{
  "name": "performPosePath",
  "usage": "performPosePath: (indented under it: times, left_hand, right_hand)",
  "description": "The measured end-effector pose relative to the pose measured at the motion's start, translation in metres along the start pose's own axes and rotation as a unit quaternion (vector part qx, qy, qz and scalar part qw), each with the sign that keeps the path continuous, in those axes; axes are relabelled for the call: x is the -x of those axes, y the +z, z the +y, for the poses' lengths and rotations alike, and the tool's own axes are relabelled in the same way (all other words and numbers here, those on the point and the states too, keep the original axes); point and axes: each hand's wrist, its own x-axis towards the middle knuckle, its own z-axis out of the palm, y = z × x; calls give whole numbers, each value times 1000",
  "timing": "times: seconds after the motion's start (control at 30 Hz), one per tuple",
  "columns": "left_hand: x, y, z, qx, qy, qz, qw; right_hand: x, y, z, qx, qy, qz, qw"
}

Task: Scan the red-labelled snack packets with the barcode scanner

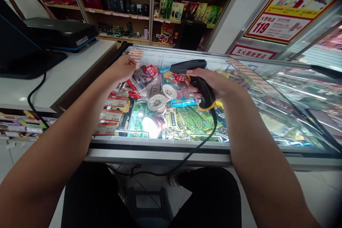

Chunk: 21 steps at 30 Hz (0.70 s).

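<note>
My right hand [211,82] is wrapped around the grip of a black and yellow handheld barcode scanner [204,91], held above the glass-topped freezer [160,146]. Its cord hangs toward me over the front edge. At the freezer's back left corner, my left hand [125,68] has its fingers pinched together beside a striped row of price tags [136,55]; what they hold, if anything, is hidden. Through the glass show white-lidded cups [157,102], green ice-pop packs [196,119] and clear red-labelled packs [144,78]. More price tags [108,115] line the left side.
A white counter [88,57] with a black scale-like device [64,32] stands to the left. Shelves of boxed goods [117,5] rise behind. A fire notice [283,17] hangs at right. Below, a grey stool [148,203] sits between my legs.
</note>
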Motion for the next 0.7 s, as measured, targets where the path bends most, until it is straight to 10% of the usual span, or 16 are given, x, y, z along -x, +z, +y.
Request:
performPosePath:
  times: [0.1, 0.33, 0.7]
  left_hand:
    - [8, -8, 3, -259, 49, 33, 964]
    - [34, -3, 14, -473, 111, 56, 872]
    - [42, 16, 3, -649, 155, -139, 732]
  right_hand:
    - [-1, 1, 1, -5, -1, 2, 1000]
    - [-3, -1, 3, -6, -10, -10, 1000]
    - [-8, -1, 4, 68, -24, 79, 994]
